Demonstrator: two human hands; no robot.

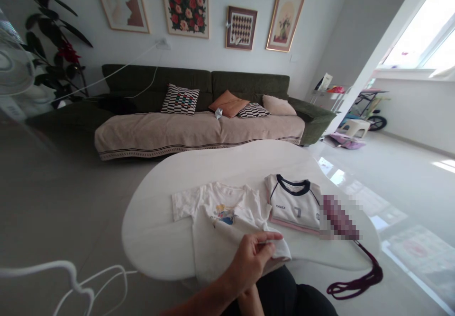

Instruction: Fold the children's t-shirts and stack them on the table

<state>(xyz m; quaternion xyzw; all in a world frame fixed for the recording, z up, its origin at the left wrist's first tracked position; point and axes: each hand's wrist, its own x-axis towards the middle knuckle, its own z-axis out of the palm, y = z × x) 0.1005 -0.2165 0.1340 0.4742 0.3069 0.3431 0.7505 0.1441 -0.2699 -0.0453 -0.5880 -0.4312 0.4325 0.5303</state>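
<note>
A white short-sleeved T-shirt [216,233] with a colourful cartoon print lies face up on the white table [152,240]. Its neckline points away from me, and its lower part hangs over the near edge. My left hand [254,254] reaches across from the lower left, thumb and index finger closed on the shirt's fabric at the right side. Below it shows the wrist of my right hand [250,302]; its fingers are hidden behind the left hand. Beside the shirt, to the right, sits a folded white top with a navy collar [295,202], pink fabric under it.
A dark red, pixelated item [339,216] with a cord [369,278] lies at the table's right edge, the cord hanging off. White cables [121,278] trail at lower left. A green sofa [249,84] with cushions stands behind the table.
</note>
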